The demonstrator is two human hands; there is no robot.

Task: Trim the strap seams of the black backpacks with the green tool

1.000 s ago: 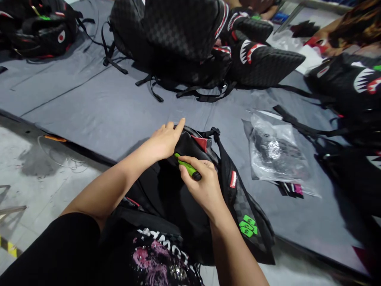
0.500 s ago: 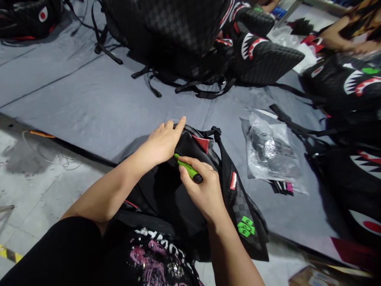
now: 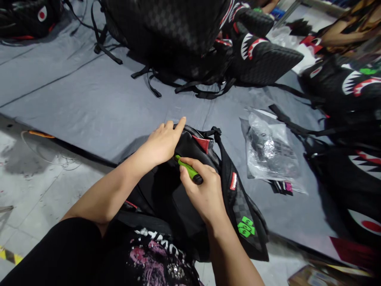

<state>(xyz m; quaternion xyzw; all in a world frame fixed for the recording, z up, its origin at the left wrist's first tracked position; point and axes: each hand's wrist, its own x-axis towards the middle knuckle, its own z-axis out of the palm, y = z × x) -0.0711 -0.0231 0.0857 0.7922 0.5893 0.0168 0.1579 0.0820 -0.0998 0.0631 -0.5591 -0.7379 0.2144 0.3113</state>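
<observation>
A black backpack (image 3: pixel 178 198) with red trim and green patches lies at the table's front edge, against my body. My left hand (image 3: pixel 165 141) grips its upper part, one finger stretched out along the edge and the others curled over the fabric. Their tips are hidden. My right hand (image 3: pixel 204 184) is closed around a slim green hand tool with a black end (image 3: pixel 190 171). The tool's front end points at the black fabric just beside my left hand. What its tip touches is hard to make out.
A large black checkered backpack (image 3: pixel 166 31) with loose straps stands at the back of the grey table (image 3: pixel 74 95). Right of me lies a clear plastic bag (image 3: pixel 268 147) with dark contents. More shark-mouth backpacks (image 3: pixel 357 159) line the right side. Another person's arm (image 3: pixel 342 35) shows at upper right.
The green tool and my right hand have shifted very slightly to the right. My left hand and the backpack stay in place. The other person's arm at upper right has moved.
</observation>
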